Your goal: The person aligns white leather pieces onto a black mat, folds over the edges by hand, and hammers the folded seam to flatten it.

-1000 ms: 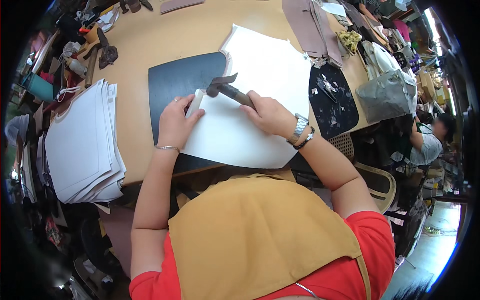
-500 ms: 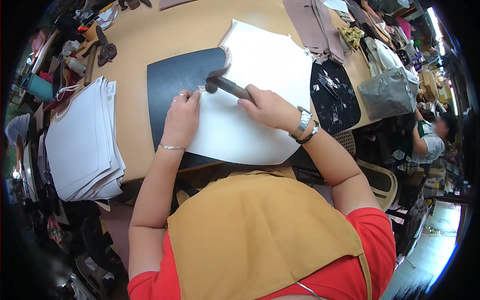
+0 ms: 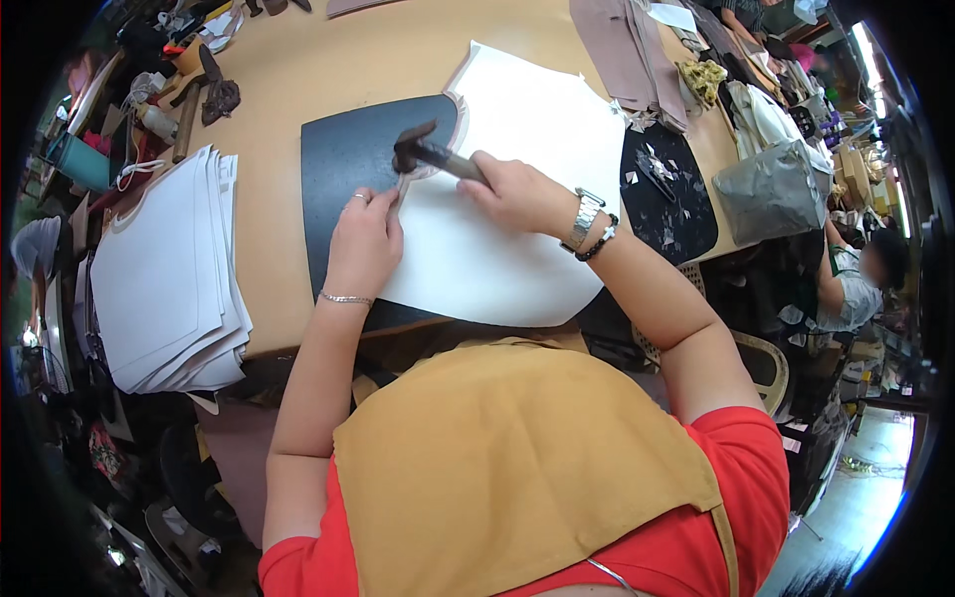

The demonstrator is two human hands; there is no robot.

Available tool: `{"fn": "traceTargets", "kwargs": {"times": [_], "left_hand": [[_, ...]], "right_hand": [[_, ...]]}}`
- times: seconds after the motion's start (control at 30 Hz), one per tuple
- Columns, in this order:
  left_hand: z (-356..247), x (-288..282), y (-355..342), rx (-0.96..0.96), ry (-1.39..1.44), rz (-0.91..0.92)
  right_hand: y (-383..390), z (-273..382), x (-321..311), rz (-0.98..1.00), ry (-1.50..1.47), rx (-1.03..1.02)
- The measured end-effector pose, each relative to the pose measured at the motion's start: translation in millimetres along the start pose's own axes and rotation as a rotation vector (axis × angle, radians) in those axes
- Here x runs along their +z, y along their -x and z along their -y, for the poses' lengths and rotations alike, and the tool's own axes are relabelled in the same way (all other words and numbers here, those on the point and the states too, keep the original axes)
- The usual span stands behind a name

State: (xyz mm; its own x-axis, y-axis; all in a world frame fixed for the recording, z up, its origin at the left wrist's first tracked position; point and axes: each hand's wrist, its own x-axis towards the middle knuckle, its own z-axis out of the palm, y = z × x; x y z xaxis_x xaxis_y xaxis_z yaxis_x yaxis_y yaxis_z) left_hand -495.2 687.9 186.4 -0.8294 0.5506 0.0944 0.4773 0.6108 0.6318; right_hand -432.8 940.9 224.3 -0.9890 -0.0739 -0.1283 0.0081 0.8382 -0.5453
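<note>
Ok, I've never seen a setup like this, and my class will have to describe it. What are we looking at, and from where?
There's no machine here, only a person working bare-handed. Every picture comes from a fisheye camera worn on the head, looking down, so straight edges bend. The right hand grips a hammer, its head near the left edge of a white piece. The left hand touches that edge. Partly underneath is a dark board, on the table. A stack of white sheets lies further left.
</note>
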Motion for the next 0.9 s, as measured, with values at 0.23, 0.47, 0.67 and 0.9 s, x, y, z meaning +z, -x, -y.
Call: {"fn": "traceTargets", "kwargs": {"times": [0.23,0.47,0.67,0.9], "left_hand": [[2.0,-3.3,15.1,0.015,0.065,-0.052],[-0.6,-10.6,27.2,0.027,0.037,-0.035],[2.4,-16.0,45.7,-0.071,0.12,-0.01],[5.9,-14.0,63.2,-0.037,0.09,-0.041]], "right_hand": [[13.9,15.6,3.9,-0.006,-0.038,-0.068],[23.0,23.2,12.3,0.065,-0.008,-0.049],[34.2,28.9,15.9,0.032,-0.113,-0.068],[43.5,33.8,20.5,0.045,-0.104,-0.106]]}}
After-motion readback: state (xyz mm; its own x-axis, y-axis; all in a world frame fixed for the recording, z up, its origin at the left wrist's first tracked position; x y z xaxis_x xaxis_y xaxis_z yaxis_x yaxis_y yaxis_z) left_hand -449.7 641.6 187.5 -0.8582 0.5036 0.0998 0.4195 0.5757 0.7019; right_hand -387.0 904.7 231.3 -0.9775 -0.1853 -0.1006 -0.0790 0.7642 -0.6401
